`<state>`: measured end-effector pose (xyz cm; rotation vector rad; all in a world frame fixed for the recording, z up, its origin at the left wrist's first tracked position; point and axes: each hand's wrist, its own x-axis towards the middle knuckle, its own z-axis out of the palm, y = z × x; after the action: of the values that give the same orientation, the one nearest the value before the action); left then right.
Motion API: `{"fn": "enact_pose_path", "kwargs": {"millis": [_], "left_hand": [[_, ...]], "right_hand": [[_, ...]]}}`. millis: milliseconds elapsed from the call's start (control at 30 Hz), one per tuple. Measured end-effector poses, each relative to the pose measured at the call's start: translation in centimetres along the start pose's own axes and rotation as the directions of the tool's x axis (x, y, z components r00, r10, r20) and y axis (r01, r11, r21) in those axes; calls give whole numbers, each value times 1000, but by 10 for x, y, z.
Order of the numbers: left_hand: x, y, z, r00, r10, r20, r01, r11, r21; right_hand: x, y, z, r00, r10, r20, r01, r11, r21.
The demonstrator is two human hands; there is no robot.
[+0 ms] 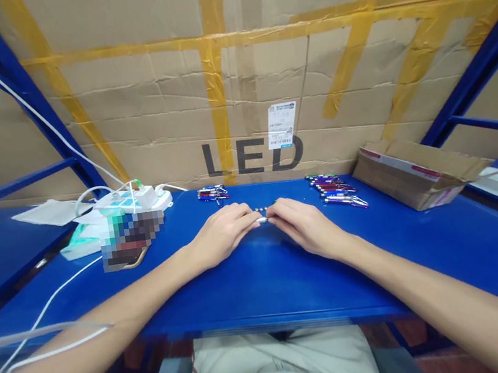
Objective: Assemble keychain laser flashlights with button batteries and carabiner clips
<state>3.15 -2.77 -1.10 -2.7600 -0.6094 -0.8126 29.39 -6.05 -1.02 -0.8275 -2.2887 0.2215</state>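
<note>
My left hand (225,230) and my right hand (303,223) rest on the blue table (267,283), fingertips meeting at the middle. Between them they pinch a small silvery metal piece (261,219), with a few small dark round pieces (262,210) lying just behind it. Both hands have their fingers curled together on the small piece. A small heap of coloured keychain lights (213,193) lies behind my left hand. A larger row of purple, red and green keychain lights (337,191) lies behind my right hand.
An open cardboard box (416,172) stands at the right. A white power strip (133,199) with plugs and white cables, a tissue pack (84,234) and a blurred-out object (129,240) sit at the left. A large taped cardboard sheet (239,89) marked LED backs the table.
</note>
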Motion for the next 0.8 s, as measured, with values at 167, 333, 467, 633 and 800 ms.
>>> {"fn": "enact_pose_path", "kwargs": {"millis": [167,333,467,633,800], "left_hand": [[-1,0,0,994,86,-71,-78,992,102],[0,0,-3,976,202,-78,-177,953,247],[1,3,-8,956,280,-87,-245,926,286],[0,4,-10,959,269,-88,-247,947,205],[1,0,-6,993,78,-91,-74,996,53]], "right_hand": [[2,0,5,974,223,43,-226,937,265],[7,3,10,885,412,217,-454,662,597],[10,-1,7,821,480,308,-535,459,710],[12,-5,2,737,502,453,-615,218,758],[10,-2,6,867,442,230,-475,593,651]]}}
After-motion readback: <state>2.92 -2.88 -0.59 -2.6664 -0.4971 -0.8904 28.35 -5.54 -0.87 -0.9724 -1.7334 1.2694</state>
